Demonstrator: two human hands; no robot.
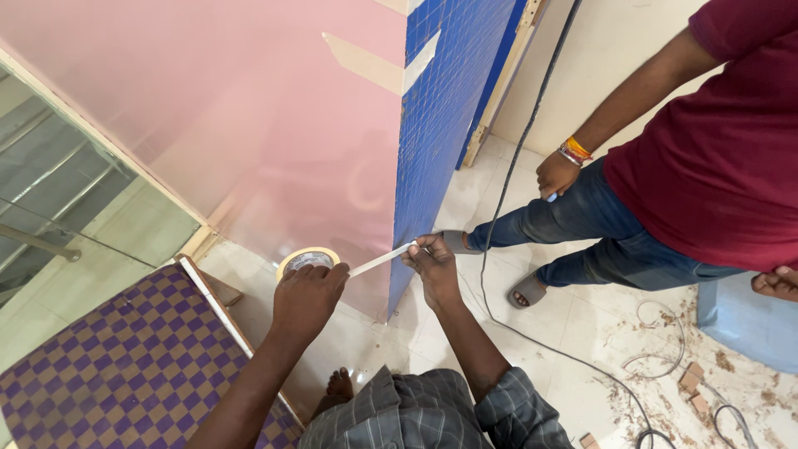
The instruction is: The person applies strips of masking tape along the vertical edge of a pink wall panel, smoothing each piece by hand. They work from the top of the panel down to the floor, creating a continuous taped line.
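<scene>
Tape strip (381, 259) stretched between both hands beside blue panel's (440, 116) edge.

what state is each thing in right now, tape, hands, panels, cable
tape roll: gripped in left hand, partly unwound
tape strip: pulled out taut between roll and right hand
pink panel: upright, taped at the edge
blue tiled panel: upright, meets the pink one at a corner
black cable: slack, trailing over the floor
co-worker's hand: resting at the thigh
</scene>
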